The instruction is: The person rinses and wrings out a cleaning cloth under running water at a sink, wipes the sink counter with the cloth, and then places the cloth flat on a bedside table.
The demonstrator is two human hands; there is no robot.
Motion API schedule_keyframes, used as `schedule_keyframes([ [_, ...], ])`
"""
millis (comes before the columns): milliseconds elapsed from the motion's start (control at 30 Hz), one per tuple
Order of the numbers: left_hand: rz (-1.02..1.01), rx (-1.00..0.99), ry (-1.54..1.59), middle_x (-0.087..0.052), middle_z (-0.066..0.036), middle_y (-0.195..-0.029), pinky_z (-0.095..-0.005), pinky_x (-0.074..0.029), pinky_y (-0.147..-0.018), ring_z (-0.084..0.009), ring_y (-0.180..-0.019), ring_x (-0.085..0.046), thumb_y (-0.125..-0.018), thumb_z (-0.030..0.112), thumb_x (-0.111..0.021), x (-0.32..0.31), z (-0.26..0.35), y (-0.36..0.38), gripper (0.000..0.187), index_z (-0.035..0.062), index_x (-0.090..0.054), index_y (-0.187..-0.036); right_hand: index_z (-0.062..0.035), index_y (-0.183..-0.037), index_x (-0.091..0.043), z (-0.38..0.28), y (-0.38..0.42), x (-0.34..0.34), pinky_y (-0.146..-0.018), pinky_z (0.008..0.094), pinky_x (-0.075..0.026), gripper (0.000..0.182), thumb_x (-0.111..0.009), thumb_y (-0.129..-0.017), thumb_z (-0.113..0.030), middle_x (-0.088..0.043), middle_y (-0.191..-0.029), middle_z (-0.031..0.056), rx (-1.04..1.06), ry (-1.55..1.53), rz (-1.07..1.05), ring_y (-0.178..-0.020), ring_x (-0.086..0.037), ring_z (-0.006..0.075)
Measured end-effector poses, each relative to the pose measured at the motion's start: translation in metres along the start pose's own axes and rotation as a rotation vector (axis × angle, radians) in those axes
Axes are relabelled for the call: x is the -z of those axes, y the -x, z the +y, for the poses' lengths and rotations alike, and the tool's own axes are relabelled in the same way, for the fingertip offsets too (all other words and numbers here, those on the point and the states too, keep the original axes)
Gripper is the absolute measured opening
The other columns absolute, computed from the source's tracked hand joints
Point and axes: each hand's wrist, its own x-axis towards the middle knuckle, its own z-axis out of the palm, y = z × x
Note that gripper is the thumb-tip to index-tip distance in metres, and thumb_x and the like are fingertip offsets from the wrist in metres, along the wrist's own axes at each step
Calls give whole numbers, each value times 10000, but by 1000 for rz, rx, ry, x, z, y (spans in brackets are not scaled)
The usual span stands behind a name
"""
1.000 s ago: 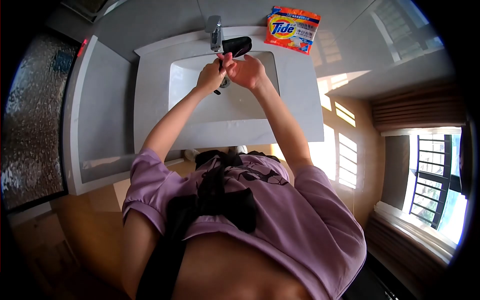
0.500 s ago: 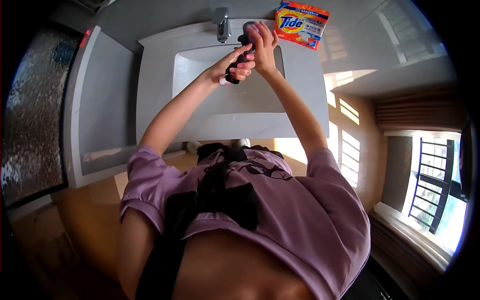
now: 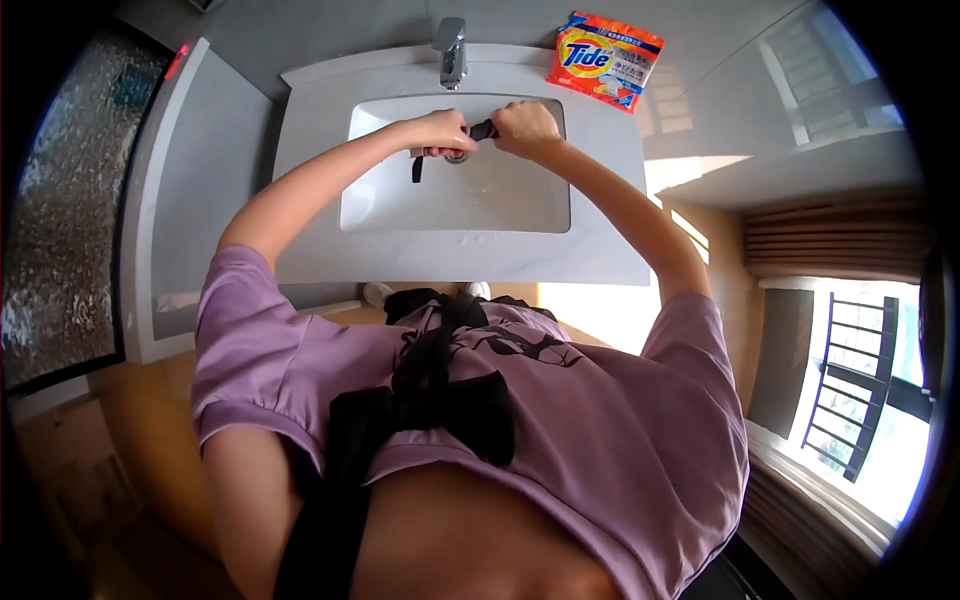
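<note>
Both my hands are closed on a small dark cloth over the white sink basin. My left hand grips one end, and a narrow dark strip hangs down below its fingers. My right hand, back of the hand upward, is wrapped round the other end. Between the two fists the cloth runs short and tightly bunched. Most of it is hidden inside the fingers. Part of the metal drain shows just under the left hand.
A chrome faucet stands at the back of the counter. To its right lies an orange Tide packet. A grey side panel borders the counter on the left. At the far right is a barred window.
My hands have moved down and apart from near the faucet's right, with the elbows out wider. The cloth, earlier bunched upright in both hands, is now gripped at two ends.
</note>
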Motion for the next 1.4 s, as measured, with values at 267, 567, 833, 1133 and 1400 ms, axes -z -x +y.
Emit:
schedule_keyframes([
  [267,273,-702,-1337,-594,-94,-572,-366,-484,-527,-258,-545,-603,-628,191,-588,31,7,-29,116,76,-591,-640,-148,-505,-260,-71,16,-29,-309,247,-146,359,-545,-706,-62,-234,-423,-45,-666,-2280,-395,-318,-194,80],
  [567,1001,-835,-152,-583,-41,-542,-295,-428,-438,-201,-489,-580,-595,88,-593,-9,2,-30,121,74,-474,-577,-164,-501,-258,-88,-3,28,-303,236,-167,339,-464,-747,-55,-216,-399,-53,-565,-3270,-161,-307,-180,97],
  [833,908,-1461,1821,-375,1,-522,-240,-408,-541,-125,-442,-335,-696,21,-483,-41,-16,-98,210,108,-351,-558,-125,-497,-218,-89,-49,57,-339,251,-180,329,-446,-704,-11,-206,-424,-31,-649,-3582,132,-345,-189,129],
  [1133,1145,-1173,1454,-379,9,-578,-218,-420,-610,-123,-567,-379,-680,44,-524,-35,2,-82,188,94,-358,-608,-112,-469,-233,-58,-52,51,-327,212,-219,339,-384,-766,-51,-203,-381,-36,-786,-3873,-63,-315,-185,99],
  [1400,1158,-755,353,-636,-98,-775,-308,-485,-623,-261,-717,-631,-711,141,-694,-49,-8,-60,284,33,-554,-934,-90,-455,-272,-34,-35,57,-330,191,-253,320,-372,-758,-66,-277,-413,4,-993,-3964,-36,-317,-240,81],
])
